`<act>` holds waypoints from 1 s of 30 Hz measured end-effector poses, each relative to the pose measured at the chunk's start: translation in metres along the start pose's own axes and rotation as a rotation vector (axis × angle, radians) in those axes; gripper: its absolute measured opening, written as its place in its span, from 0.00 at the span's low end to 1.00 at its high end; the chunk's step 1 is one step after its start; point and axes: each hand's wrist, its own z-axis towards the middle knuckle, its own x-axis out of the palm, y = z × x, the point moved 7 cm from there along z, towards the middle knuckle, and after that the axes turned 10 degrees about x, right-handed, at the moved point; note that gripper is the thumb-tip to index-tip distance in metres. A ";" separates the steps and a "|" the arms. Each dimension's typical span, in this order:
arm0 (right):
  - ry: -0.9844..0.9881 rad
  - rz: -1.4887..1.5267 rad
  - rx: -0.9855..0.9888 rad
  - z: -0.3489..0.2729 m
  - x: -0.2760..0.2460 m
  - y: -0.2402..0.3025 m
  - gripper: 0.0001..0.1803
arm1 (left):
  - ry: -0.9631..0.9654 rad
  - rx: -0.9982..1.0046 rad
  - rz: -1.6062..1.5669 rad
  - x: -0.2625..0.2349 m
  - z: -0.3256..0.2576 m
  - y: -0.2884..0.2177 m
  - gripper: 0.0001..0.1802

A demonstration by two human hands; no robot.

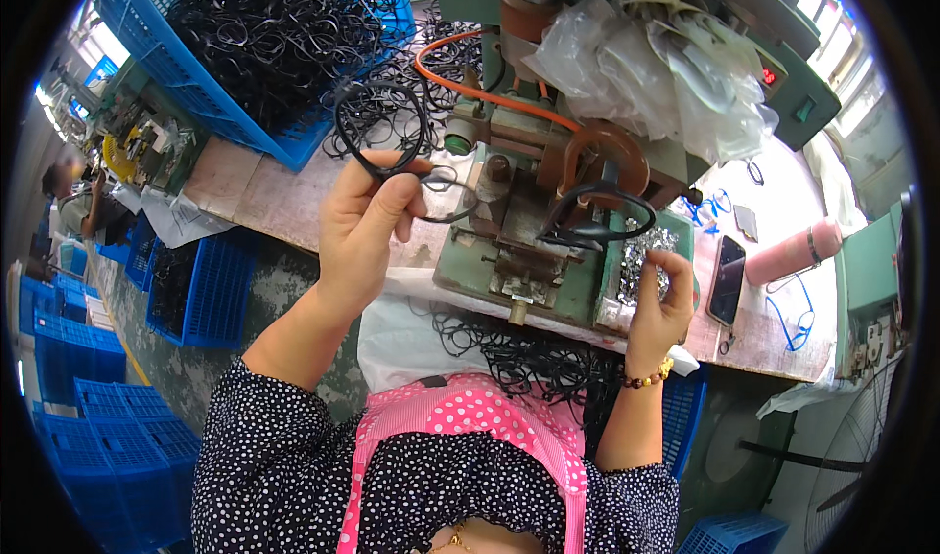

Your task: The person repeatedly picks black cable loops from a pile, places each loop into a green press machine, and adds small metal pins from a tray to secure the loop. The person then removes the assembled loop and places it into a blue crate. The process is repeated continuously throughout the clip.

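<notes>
My left hand [367,226] is raised left of the press, thumb and fingers closed on a black cable [425,128]. One loop of it stands above the fingers, and a smaller loop hangs toward the press. On the press [534,211] another black cable [597,231] rests in a loop near the die. My right hand [666,304] is at the near edge of a tray [609,285] of small shiny metal pieces [641,251]. Its thumb and forefinger are curled together; whatever lies between them is too small to make out.
A blue basket [196,89] heaped with black cables [274,35] stands at the back left. Clear plastic bags [646,74] hang on the press. A phone [727,280] and a pink bottle [793,251] lie at the right. More black cables [529,358] hang by my lap.
</notes>
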 end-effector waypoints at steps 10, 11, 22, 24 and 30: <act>0.356 0.532 0.247 0.002 0.056 0.060 0.13 | 0.215 -0.030 -0.274 0.049 0.000 -0.031 0.13; 0.329 0.463 0.163 0.003 0.060 0.063 0.13 | 0.166 0.009 -0.233 0.046 0.002 -0.032 0.12; 0.389 0.558 0.243 -0.007 0.096 0.063 0.23 | -0.030 0.167 -0.152 0.038 0.018 -0.020 0.10; 0.388 0.523 0.227 -0.005 0.096 0.064 0.24 | 0.011 0.194 -0.121 0.042 0.012 -0.027 0.10; 0.346 0.505 0.237 -0.010 0.093 0.062 0.25 | 0.017 0.228 -0.119 0.042 0.034 -0.025 0.11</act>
